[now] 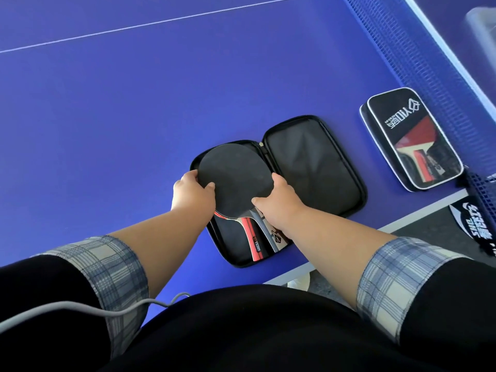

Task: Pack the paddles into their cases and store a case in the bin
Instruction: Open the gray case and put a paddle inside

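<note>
A black zip case [316, 167] lies open flat on the blue table-tennis table [107, 116]. In its left half rests a paddle [234, 175] with its black rubber face up and a red and black handle pointing toward me; a second handle shows beside it. My left hand [192, 194] grips the paddle blade's left edge. My right hand [279, 202] grips its right edge near the handle. A second case [410, 138], closed, with a clear window showing a red paddle, lies to the right.
The blue net [418, 63] runs along the right side behind the closed case. A clear plastic bin [483, 28] shows blurred at the top right corner. A net clamp and black banner [475, 221] hang off the table's near edge. A grey cable [80, 310] crosses my lap.
</note>
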### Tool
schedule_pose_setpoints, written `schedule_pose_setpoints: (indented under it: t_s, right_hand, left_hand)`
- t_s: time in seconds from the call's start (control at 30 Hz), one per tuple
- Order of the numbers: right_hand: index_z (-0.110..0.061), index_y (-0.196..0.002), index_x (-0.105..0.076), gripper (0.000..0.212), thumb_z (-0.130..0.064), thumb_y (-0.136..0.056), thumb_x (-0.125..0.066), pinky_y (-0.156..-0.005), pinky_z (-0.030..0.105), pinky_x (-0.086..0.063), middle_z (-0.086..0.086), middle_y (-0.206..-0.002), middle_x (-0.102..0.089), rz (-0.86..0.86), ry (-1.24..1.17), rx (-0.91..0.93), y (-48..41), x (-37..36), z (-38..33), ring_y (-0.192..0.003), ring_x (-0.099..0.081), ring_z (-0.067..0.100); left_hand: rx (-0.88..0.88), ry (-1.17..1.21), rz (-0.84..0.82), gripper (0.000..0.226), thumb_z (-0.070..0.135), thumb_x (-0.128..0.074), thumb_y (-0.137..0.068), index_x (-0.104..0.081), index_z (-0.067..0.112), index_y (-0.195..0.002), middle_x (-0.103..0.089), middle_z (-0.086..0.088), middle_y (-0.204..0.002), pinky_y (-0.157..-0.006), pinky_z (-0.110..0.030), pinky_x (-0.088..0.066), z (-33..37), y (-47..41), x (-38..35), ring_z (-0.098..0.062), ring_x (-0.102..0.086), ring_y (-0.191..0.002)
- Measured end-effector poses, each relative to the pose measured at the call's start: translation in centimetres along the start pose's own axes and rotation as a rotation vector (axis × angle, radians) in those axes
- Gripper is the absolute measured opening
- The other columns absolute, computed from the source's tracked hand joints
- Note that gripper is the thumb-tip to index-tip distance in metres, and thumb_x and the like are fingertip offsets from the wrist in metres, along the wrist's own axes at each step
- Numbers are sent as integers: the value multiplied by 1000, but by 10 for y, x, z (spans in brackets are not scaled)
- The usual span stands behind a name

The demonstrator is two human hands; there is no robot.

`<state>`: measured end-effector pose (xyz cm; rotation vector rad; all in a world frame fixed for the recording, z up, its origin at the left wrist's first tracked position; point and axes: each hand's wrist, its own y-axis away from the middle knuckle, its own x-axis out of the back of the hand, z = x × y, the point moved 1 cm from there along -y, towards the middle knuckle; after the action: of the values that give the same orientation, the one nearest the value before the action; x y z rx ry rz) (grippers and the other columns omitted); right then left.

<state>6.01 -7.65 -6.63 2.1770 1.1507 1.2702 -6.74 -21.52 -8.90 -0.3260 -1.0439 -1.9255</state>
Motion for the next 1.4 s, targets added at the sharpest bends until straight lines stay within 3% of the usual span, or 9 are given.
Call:
schedule_pose_setpoints:
  t_s: [0.2,0.4,0.53,0.73,0.87,1.0,1.13,1.27,1.4]
  right_hand:
    - [-22,-150,-42,58,-35,-96,-58,-89,28,-39,2,-147,-51,209,-129,69,-11,63,20,-125,-55,20]
    - [-23,-148,-46,57,-40,-94,-57,-97,38,-42,6,-147,-50,366,22,-44,-48,151,72,-132,-49,30]
    - [-26,-150,-41,60,-42,-94,-55,-100,39,-46,2,-147,-49,224,-41,-156,-66,177,101,-125,-52,29]
    - [-23,-133,-56,44,-44,-95,-56,-86,37,-51,-2,-106,-62,-18,-164,-97,-82,178,117,-98,-59,23]
    - [-24,-122,-57,28,-36,-96,-54,-57,29,-45,1,-87,-62,-111,-60,-18,-89,183,126,-69,-54,18]
    - [-20,-110,-57,21,-34,-94,-54,-53,28,-36,-1,-74,-53,-136,-10,14,-97,187,131,-61,-45,17]
    - [-22,-97,-53,16,-33,-86,-55,-58,31,-36,-3,-78,-54,-156,-100,6,-95,186,125,-67,-47,17]
    - [-35,-108,-70,32,-53,-82,-63,-99,42,-51,-5,-117,-74,-314,-548,-32,-83,179,111,-114,-68,20]
    - [-26,-122,-75,59,-63,-75,-69,-93,47,-55,7,-124,-74,-492,-830,-144,-70,176,97,-114,-71,28]
  left_hand:
    - [-207,-182,182,62,32,-56,-92,-30,28,-149,-31,0,-150,-107,-47,-35,33,22,-14,-24,-27,-137]
    - [-649,-382,-132,46,29,-54,-94,-48,25,-140,-45,-5,-142,-112,-38,-31,105,42,-92,-26,-37,-134]
    - [-518,-521,-286,47,36,-52,-96,-44,30,-142,-41,-5,-144,-107,-43,-38,133,43,-158,-27,-38,-133]
    - [-341,-634,-217,58,48,-54,-93,-37,31,-145,-39,-6,-144,-106,-45,-33,161,32,-207,-32,-32,-134]
    - [-442,-570,211,57,41,-52,-93,-36,29,-146,-40,-1,-147,-117,-44,-16,150,28,-180,-25,-30,-138]
    - [-268,-594,361,58,39,-46,-97,-29,26,-150,-28,-3,-156,-120,-45,-5,98,26,-126,-24,-18,-144]
    - [-141,-623,366,51,44,-38,-98,-36,31,-147,-28,3,-155,-118,-45,-14,50,36,-99,-23,-19,-142]
    - [-166,-667,362,50,51,-37,-95,-42,34,-142,-32,5,-149,-112,-47,-18,40,31,-97,-23,-23,-136]
    - [-228,-670,338,54,63,-35,-88,-44,41,-136,-36,8,-142,-109,-48,-21,35,23,-83,-22,-24,-132]
